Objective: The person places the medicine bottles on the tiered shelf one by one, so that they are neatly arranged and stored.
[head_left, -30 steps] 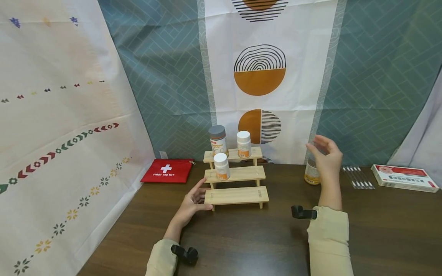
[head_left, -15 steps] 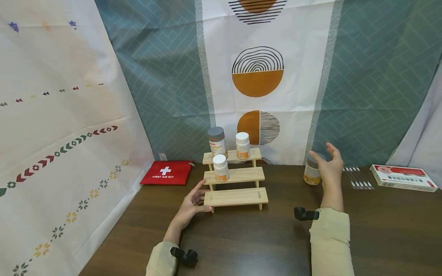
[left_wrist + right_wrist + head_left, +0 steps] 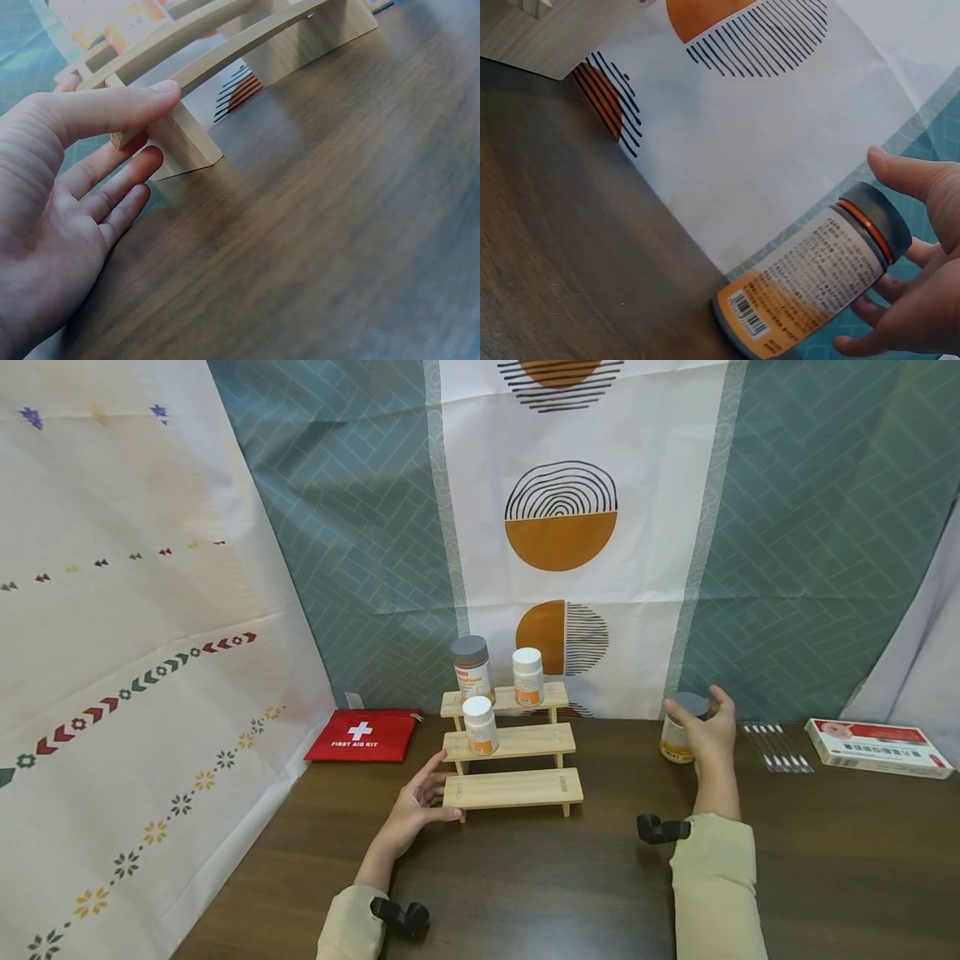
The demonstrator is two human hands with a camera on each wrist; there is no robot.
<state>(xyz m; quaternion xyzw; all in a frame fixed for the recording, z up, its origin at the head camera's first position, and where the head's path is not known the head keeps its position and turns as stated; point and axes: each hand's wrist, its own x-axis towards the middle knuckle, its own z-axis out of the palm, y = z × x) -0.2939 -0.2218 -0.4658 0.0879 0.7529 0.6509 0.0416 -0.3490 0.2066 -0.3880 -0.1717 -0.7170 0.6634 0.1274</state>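
Note:
A three-step wooden display stand (image 3: 513, 787) is on the table, its left end held by my left hand (image 3: 407, 814). In the left wrist view the thumb (image 3: 142, 105) lies on the lowest step's edge and the other fingers curl beneath and behind. My right hand (image 3: 714, 739) is spread about a grey-capped jar (image 3: 677, 745) standing on the table. The right wrist view shows the thumb apart from the jar's cap (image 3: 874, 217), with fingers behind the jar; whether they touch it is unclear. Another grey-capped jar (image 3: 474, 678) and a white bottle (image 3: 528, 681) occupy the top step; a second white bottle (image 3: 481, 732) stands on the middle one.
Left of the stand lies a red first aid kit pouch (image 3: 363, 735). Beyond my right hand are several cotton swabs (image 3: 777, 748) and a red-and-white box (image 3: 877, 747). Patterned cloth (image 3: 360, 527) hangs along the table's back edge.
My right hand first drew back slightly from the jar with fingers raised, then lowered so thumb and fingers flank its cap. The left hand has kept its place on the stand.

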